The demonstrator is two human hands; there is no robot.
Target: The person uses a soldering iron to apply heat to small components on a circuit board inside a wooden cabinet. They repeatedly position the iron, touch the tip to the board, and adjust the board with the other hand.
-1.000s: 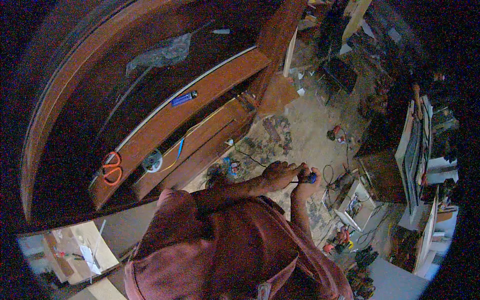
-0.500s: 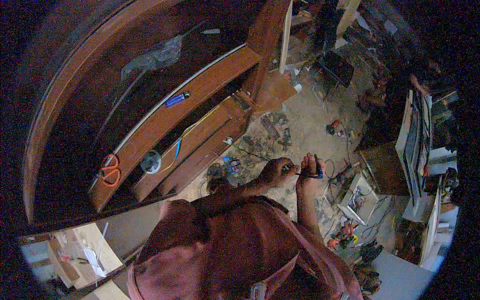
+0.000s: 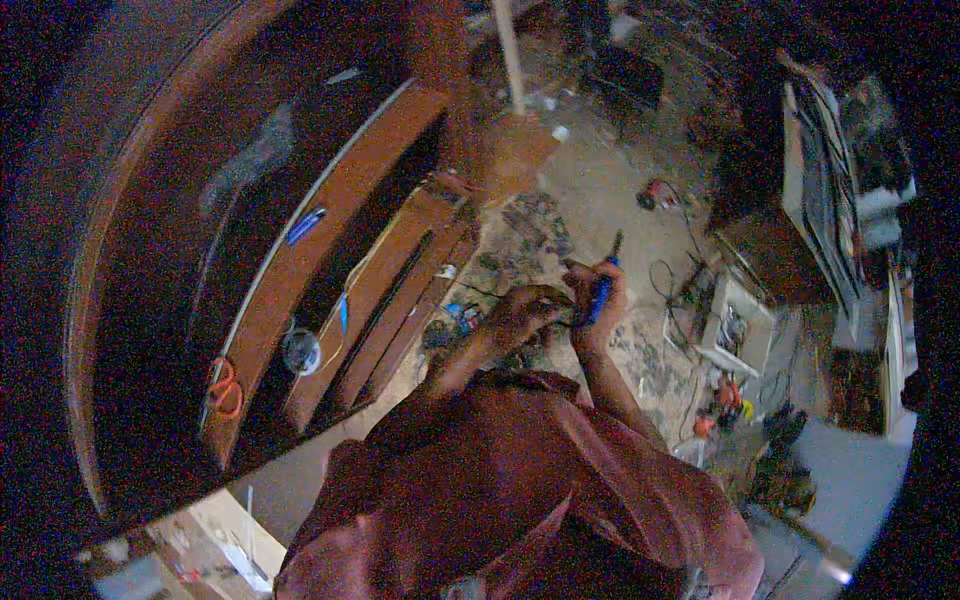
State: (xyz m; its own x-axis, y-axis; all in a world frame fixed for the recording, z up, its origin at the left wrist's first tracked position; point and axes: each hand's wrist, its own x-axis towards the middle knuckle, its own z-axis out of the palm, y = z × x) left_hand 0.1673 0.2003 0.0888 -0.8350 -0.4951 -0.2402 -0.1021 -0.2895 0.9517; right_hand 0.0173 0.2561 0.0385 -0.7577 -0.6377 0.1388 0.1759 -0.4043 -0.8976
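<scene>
My left hand (image 3: 525,314), fingers curled closed, is at the middle of the view. A thin dark cable (image 3: 482,291) runs to it from beside the wooden panels; the exact grip is blurred. Close to its right, my right hand (image 3: 615,286) is wrapped round a slim tool with a blue handle (image 3: 599,298) and a dark tip pointing away from me. The tool's lower end comes near my left fingertips; whether they touch is unclear.
On the brown wooden cabinet (image 3: 345,215) at left lie a blue item (image 3: 305,226), orange-handled scissors (image 3: 226,389) and a tape roll (image 3: 301,351). A white open box (image 3: 741,329), loose cables and a red-and-black tool (image 3: 657,195) lie on the littered floor.
The tool in my right hand has swung from pointing left to pointing away from me. Both hands have moved slightly left, and the view has turned.
</scene>
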